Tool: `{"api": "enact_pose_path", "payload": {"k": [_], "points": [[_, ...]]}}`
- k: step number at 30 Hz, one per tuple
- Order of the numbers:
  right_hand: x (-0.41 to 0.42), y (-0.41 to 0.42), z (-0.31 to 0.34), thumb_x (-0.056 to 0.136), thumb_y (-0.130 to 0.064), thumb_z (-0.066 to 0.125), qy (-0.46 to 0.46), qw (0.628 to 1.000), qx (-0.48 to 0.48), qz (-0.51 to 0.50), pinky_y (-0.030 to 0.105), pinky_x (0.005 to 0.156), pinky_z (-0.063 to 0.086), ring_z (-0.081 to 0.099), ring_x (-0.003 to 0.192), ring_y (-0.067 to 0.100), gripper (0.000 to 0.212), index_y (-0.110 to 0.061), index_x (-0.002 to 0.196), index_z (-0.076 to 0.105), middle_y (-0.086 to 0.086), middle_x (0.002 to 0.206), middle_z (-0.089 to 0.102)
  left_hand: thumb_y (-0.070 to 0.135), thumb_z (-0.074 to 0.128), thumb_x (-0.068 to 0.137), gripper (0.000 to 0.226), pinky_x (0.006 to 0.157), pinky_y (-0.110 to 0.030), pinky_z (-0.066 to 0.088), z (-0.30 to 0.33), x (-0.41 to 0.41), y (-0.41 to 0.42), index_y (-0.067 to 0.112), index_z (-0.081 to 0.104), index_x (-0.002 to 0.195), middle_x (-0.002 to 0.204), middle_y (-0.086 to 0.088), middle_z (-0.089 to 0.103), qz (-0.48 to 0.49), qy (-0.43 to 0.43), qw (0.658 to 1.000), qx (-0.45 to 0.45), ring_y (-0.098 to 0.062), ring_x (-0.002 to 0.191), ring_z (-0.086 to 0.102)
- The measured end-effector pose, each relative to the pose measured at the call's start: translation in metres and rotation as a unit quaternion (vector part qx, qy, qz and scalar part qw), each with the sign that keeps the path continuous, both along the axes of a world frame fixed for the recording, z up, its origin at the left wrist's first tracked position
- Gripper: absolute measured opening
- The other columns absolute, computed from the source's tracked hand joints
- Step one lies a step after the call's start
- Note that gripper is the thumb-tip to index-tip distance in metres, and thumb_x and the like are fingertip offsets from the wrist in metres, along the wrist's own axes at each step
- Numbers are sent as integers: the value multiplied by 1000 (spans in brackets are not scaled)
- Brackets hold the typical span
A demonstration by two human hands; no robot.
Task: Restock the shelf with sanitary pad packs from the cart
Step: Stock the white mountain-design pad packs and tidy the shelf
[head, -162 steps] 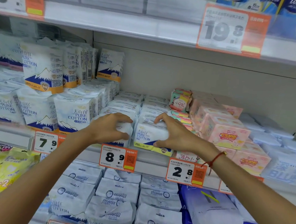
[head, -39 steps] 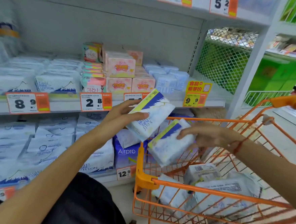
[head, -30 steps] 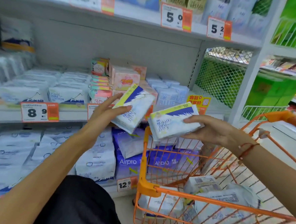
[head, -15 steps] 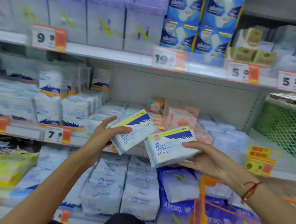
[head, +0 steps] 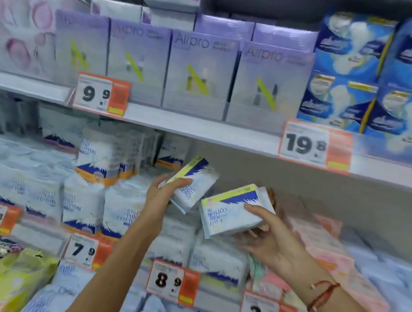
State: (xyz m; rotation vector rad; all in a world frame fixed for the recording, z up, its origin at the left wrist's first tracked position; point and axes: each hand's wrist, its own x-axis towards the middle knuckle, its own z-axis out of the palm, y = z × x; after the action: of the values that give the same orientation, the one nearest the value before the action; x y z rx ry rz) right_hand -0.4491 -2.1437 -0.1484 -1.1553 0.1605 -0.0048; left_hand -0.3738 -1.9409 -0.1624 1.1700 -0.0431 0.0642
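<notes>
Hands (head: 163,196) (head: 270,243) hold two packs (head: 193,186) (head: 230,213), seemingly one each.

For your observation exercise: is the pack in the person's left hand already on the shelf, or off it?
Off it. The left hand grips the pack, tilted, in the air above the stacked packs.

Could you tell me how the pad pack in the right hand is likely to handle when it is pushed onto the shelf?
The pad pack looks soft: its glossy film wrap may slip. The right hand carries it alone, so it seems light. Flat, so unlikely to roll.
</notes>
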Motion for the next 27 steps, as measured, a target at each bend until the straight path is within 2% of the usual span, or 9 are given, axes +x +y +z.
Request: {"api": "enact_pose_path", "payload": {"k": [4, 8, 10, 14, 16, 18, 20, 24, 27], "points": [[50, -3, -1, 70, -19, 73, 24, 1000, -6, -14, 36, 80, 48, 54, 72, 23, 24, -12, 90, 63, 9, 78, 54, 28, 66, 85, 22, 78, -33, 50, -4, 17, -12, 17, 69, 104, 96, -2, 73, -42, 2, 996, -83, -23, 94, 66], [91, -5, 1, 83, -22, 66, 21, 999, 2, -43, 23, 56, 47, 59, 52, 14, 12, -11, 79, 61, 4, 59, 62, 26, 63, 89, 38, 85, -36, 53, -31, 27, -8, 16, 60, 125, 107, -9, 69, -50, 16, 979, -199, -26, 100, 64], [111, -4, 9, 90, -26, 59, 14, 998, -28, -47, 15, 36, 42, 53, 32, 9, 27, -14, 67, 51, -1, 39, 54, 29, 57, 92, 40, 85, -35, 53, -38, 31, -4, 18, 55, 129, 103, -9, 63, -32, 31, 971, -234, -26, 94, 59], [156, 2, 27, 91, -37, 58, -14, 984, -175, 7, 16, 42, 43, 57, 40, 8, 27, -15, 74, 56, -3, 48, 60, 41, 49, 94, 41, 86, -26, 48, -41, 25, -21, 17, 56, 126, 112, -4, 66, -20, 43, 977, -207, -20, 105, 62], [188, 5, 31, 88, -37, 62, -37, 948, -317, -12, 13, 36, 39, 57, 39, 7, 28, -10, 89, 58, 1, 59, 66, 44, 48, 94, 42, 85, -21, 45, -40, 24, -33, 20, 52, 129, 113, 2, 64, -30, 55, 980, -187, -12, 105, 60], [219, 8, 29, 78, -42, 73, -41, 910, -411, -41, 13, 36, 40, 63, 45, 9, 59, -4, 117, 51, 9, 85, 67, 45, 52, 92, 51, 91, -22, 40, -40, 26, -39, 24, 44, 138, 127, 1, 58, -22, 66, 982, -173, -15, 118, 55], [240, 11, 22, 71, -45, 78, -33, 884, -465, -33, 17, 41, 45, 66, 64, 13, 82, -4, 130, 39, 8, 103, 60, 45, 53, 91, 53, 90, -22, 39, -41, 30, -42, 25, 43, 139, 121, 5, 59, -11, 73, 981, -179, -13, 112, 57], [258, 16, 1, 73, -53, 72, -64, 772, -631, 33, 27, 73, 43, 54, 98, 18, 75, -17, 129, 39, 2, 115, 50, 35, 50, 95, 27, 90, -21, 43, -40, 30, -41, 27, 54, 120, 99, 10, 62, -6, 72, 971, -227, -6, 93, 59], [264, 17, 3, 81, -41, 69, -43, 686, -710, 151, 28, 86, 44, 50, 109, 19, 67, -25, 138, 39, 4, 133, 47, 36, 48, 95, 13, 83, -19, 43, -40, 31, -34, 30, 59, 97, 95, 11, 64, -15, 77, 965, -251, -5, 90, 59]]}}
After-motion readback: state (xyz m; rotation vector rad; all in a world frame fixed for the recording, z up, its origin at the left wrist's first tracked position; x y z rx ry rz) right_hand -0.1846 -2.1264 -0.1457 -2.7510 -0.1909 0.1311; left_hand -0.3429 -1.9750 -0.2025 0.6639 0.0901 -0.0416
